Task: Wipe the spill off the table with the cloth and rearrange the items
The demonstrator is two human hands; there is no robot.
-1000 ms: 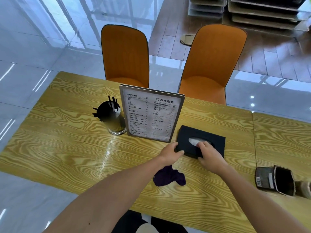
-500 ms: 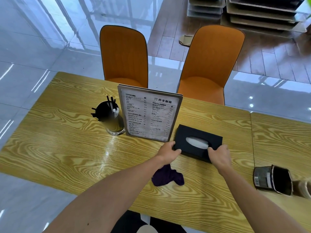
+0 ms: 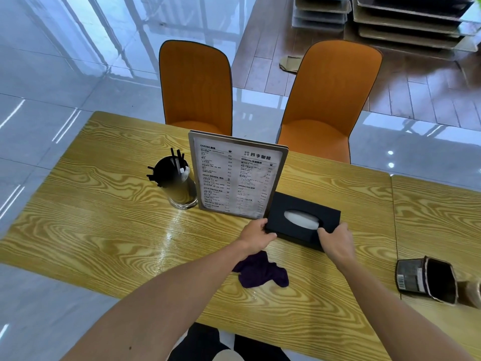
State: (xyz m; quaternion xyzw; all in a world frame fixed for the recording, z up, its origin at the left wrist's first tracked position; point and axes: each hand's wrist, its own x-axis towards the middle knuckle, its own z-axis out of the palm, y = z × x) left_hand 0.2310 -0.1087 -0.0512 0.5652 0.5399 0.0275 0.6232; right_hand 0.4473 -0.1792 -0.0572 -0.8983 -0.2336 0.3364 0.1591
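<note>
2 orange chairs (image 3: 260,95) beyond the table's far edge, stacked trays (image 3: 406,19) on wooden floor; glossy tiles (image 3: 52,74)

On the tabletop (image 3: 86,230) we found the menu stand (image 3: 235,178) upright near the middle, with the straw holder (image 3: 179,185) just to its left. The tissue box (image 3: 302,220) lay just right of the stand and nearer to us, its left corner touching the stand's base. The cloth (image 3: 263,273) lay before the box, closer to us. A tipped cup (image 3: 426,280) lay on its side well to the right, at the seam with the next table. Two chairs (image 3: 196,87) stood behind the far edge.
</note>
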